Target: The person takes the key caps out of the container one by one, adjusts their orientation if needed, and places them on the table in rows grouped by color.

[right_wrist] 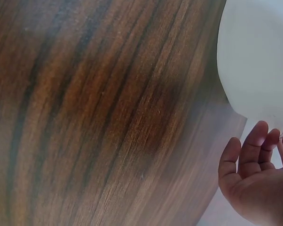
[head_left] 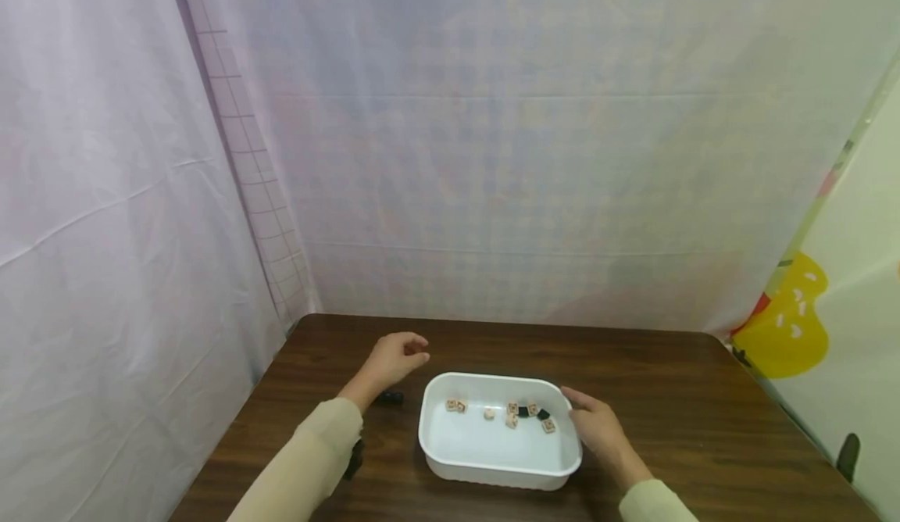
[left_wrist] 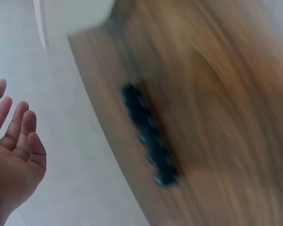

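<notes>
A white plastic tub (head_left: 501, 471) sits on the table. Several small cream blocks with reddish-brown markings (head_left: 548, 426) lie in it, along with two black ones (head_left: 544, 414). My right hand (head_left: 598, 428) grips the tub's right rim; in the right wrist view, the thumb and fingers (right_wrist: 254, 136) meet at the white edge. Left of the tub, my left hand (head_left: 395, 359) hovers over the table, fingers loosely bent around nothing. A black bar with notched edges (left_wrist: 148, 134) lies on the wood in the left wrist view, blurred.
Beside the left forearm, a short dark piece (head_left: 390, 398) and another dark thing (head_left: 354, 459), partly behind the sleeve, rest on the brown wooden table (head_left: 654, 373). White curtains (head_left: 527, 155) hang behind the table and at its left.
</notes>
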A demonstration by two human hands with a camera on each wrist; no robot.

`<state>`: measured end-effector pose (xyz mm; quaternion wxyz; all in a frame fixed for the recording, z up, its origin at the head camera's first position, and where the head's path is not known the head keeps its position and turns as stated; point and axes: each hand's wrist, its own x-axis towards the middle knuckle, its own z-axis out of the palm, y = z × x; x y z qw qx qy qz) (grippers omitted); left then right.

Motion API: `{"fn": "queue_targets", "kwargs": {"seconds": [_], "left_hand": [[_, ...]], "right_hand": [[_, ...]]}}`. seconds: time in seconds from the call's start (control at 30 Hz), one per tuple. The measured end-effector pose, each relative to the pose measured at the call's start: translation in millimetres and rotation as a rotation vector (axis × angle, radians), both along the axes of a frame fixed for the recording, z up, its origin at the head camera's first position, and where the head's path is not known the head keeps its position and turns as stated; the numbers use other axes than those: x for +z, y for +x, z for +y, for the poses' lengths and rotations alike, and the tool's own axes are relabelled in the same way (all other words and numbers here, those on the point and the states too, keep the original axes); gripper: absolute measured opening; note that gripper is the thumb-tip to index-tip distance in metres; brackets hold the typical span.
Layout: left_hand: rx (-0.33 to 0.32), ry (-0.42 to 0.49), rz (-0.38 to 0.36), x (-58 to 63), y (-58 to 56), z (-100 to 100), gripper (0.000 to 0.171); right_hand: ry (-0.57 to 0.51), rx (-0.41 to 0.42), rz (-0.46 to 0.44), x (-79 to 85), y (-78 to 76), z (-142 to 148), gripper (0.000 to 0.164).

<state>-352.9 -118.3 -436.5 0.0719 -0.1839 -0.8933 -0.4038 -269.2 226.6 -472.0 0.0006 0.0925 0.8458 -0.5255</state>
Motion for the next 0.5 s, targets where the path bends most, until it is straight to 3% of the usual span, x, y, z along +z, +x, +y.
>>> {"fn": "queue_targets", "kwargs": {"seconds": [0.23, 0.37, 0.5], "left_hand": [[-0.113, -0.029, -0.015, 9.5, 8.3, 55.2, 0.027], [-0.157, -0.078, -0.043, 5.0, 12.8, 85.7, 0.026], [-0.192, -0.153, -0.024, -3.2, 16.9, 108.7, 0.025]], "right_hand": [[0.035, -0.013, -0.006, -0.8, -1.5, 3.1, 0.054], [0.025, -0.017, -0.025, -0.6, -0.3, 1.0, 0.053], [0.032, -0.016, -0.008, -2.8, 0.1, 0.3, 0.053]]}}
